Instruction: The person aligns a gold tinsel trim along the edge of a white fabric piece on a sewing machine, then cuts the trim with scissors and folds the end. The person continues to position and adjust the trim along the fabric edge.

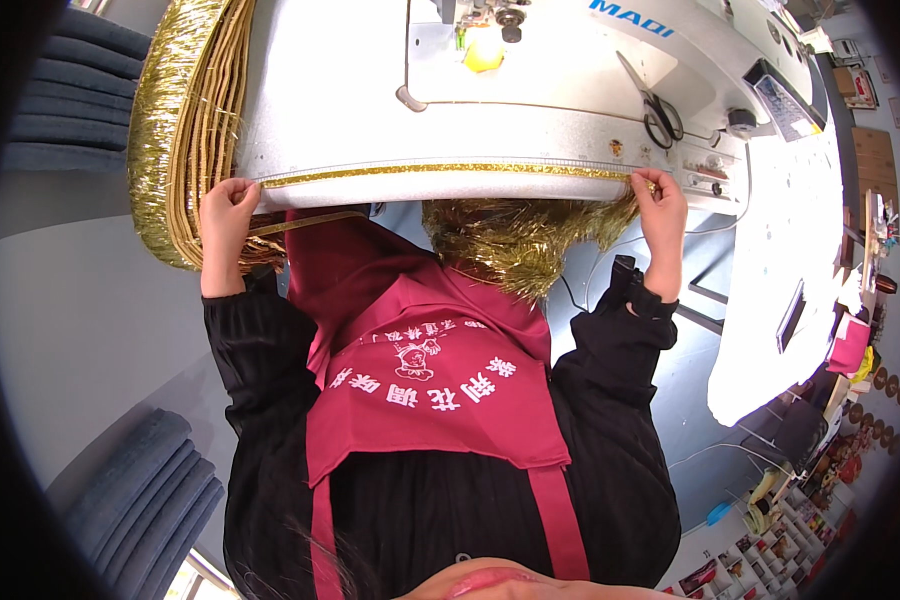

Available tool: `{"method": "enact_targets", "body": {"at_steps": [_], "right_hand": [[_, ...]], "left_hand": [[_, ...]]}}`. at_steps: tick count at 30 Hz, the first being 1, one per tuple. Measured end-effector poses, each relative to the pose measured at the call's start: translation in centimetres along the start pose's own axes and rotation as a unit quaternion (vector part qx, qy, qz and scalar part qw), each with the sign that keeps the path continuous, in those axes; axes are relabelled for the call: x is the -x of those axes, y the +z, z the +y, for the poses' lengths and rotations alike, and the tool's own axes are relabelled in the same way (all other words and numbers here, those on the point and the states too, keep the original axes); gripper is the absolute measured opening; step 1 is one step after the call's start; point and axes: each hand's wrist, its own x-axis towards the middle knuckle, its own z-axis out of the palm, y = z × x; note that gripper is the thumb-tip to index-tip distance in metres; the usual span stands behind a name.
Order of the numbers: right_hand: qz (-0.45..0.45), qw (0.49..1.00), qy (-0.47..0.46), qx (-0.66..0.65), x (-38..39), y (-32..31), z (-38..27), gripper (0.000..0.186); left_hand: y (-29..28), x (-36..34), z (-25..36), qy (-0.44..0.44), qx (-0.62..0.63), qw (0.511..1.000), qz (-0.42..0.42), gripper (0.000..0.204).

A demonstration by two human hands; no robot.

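A narrow gold glittery trim [440,171] is stretched taut along the front edge of the white sewing machine table [370,130], beside a printed ruler scale. At its left end my left hand [228,220] pinches it between thumb and fingers. My right hand [658,208] pinches the other end in the same way. Gold tinsel fringe [530,245] hangs below the table edge, over my dark red apron [420,330], close to my right hand. Many layers of gold tinsel garland [185,130] hang over the table's left end, next to my left hand.
Black-handled scissors [660,120] lie on the table before the white sewing machine [710,50]. A yellow piece [485,55] sits near the needle. Blue-grey cushions [80,90] are stacked at the left. A white-covered surface [780,290] stands at the right.
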Motion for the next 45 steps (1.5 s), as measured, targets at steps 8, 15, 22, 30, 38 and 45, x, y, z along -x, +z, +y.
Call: {"method": "enact_targets", "body": {"at_steps": [8,15,22,30,38,45], "right_hand": [[0.007,1.000,0.008,0.005,0.1,0.2,-0.3,0.017],[0.006,1.000,0.021,-0.001,0.0,0.2,-0.4,0.019],[0.007,1.000,0.006,0.002,-0.3,0.3,0.4,0.023],[0.009,1.000,-0.003,0.008,-0.3,0.4,0.3,0.025],[0.010,1.000,0.001,0.029,-0.5,0.3,0.5,0.025],[0.011,1.000,-0.002,0.030,-0.5,0.4,0.8,0.024]], "left_hand": [[-0.1,-0.1,-0.4,0.007,0.007,1.000,-0.002,0.022],[-0.1,-0.1,-0.1,-0.001,-0.010,1.000,-0.013,0.023],[0.0,0.1,0.4,-0.003,0.019,1.000,-0.011,0.022],[-0.2,0.2,0.4,-0.002,-0.007,1.000,-0.009,0.023],[0.1,0.0,-0.6,0.000,0.030,0.999,-0.013,0.022],[-0.1,0.4,-0.3,0.011,0.040,0.999,-0.034,0.024]]}}
